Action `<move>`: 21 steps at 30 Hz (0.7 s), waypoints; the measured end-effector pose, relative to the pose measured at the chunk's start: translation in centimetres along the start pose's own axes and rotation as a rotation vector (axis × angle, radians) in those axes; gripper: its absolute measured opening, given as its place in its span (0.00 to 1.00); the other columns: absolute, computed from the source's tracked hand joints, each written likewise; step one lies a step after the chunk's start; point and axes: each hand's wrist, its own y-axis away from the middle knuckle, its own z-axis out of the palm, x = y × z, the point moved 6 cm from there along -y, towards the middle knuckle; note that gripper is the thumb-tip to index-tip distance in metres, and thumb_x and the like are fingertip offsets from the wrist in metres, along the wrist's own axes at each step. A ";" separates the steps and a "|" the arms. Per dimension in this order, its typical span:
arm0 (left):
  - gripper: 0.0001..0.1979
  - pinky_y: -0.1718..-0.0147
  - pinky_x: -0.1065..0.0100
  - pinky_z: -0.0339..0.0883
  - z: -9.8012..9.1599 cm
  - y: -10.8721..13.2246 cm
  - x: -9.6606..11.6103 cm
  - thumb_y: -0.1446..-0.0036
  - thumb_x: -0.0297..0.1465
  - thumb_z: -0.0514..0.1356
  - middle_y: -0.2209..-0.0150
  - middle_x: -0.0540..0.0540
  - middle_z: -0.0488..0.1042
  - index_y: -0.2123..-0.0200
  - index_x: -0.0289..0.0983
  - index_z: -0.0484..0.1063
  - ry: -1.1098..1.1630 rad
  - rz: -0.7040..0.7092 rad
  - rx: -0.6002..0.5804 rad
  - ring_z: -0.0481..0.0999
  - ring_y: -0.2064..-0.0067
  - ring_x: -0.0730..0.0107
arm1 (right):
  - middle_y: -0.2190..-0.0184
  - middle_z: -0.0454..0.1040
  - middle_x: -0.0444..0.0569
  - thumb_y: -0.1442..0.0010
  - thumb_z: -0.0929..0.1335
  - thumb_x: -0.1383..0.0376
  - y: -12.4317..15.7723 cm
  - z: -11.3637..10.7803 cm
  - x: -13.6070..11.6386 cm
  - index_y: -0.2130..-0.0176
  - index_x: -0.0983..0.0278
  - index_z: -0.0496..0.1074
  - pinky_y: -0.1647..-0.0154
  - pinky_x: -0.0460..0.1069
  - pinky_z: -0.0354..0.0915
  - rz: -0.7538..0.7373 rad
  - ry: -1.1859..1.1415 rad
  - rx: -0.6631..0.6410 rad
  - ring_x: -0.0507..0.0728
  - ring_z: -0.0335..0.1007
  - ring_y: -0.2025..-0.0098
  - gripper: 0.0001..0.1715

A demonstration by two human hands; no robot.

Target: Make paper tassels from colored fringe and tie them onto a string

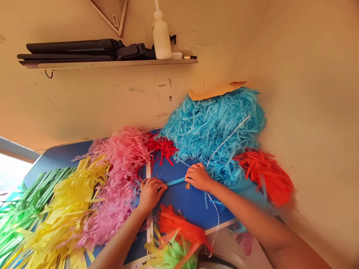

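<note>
Between my two hands a twisted strip of blue tissue paper (176, 182) stretches just above the blue table (179, 201). My left hand (151, 191) is closed on its left end, and my right hand (198, 176) grips the other end. A white string (226, 139) runs from beside my right hand up over a large heap of blue tissue fringe (215, 123). Its lower part hangs below my right wrist toward the table's front edge. Orange and green fringe (179, 231) lies nearest me, below my hands.
Pink fringe (123, 153), yellow fringe (73, 190) and green fringe (33, 201) cover the left side. Red-orange fringe (269, 175) lies at the right by the wall. Above, a wall shelf (112, 64) carries a white bottle (162, 39) and a black folded stand (73, 50).
</note>
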 end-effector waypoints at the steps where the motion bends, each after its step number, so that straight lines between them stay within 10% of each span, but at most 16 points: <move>1: 0.13 0.49 0.50 0.59 0.1 0.0 -0.2 0.36 0.38 0.56 0.61 0.47 0.82 0.66 0.46 0.81 0.006 -0.021 0.004 0.75 0.54 0.58 | 0.63 0.78 0.45 0.35 0.68 0.63 -0.2 0.0 0.1 0.66 0.61 0.77 0.52 0.54 0.51 0.007 -0.008 -0.008 0.56 0.65 0.57 0.09; 15: 0.09 0.53 0.48 0.58 0.4 -2.6 1.1 0.42 0.31 0.58 0.70 0.45 0.78 0.73 0.40 0.75 -0.082 -0.001 -0.075 0.74 0.60 0.55 | 0.69 0.75 0.47 0.46 0.72 0.65 -3.1 1.1 0.2 0.72 0.62 0.74 0.58 0.53 0.54 0.118 0.035 -0.088 0.58 0.64 0.62 0.04; 21: 0.11 0.43 0.44 0.49 0.0 -2.2 3.4 0.40 0.25 0.56 0.64 0.47 0.79 0.64 0.46 0.77 -0.119 0.238 -0.073 0.70 0.52 0.54 | 0.60 0.76 0.49 0.43 0.70 0.69 -2.3 -0.7 -3.0 0.66 0.60 0.77 0.41 0.61 0.47 -0.177 0.128 -0.063 0.61 0.62 0.50 0.05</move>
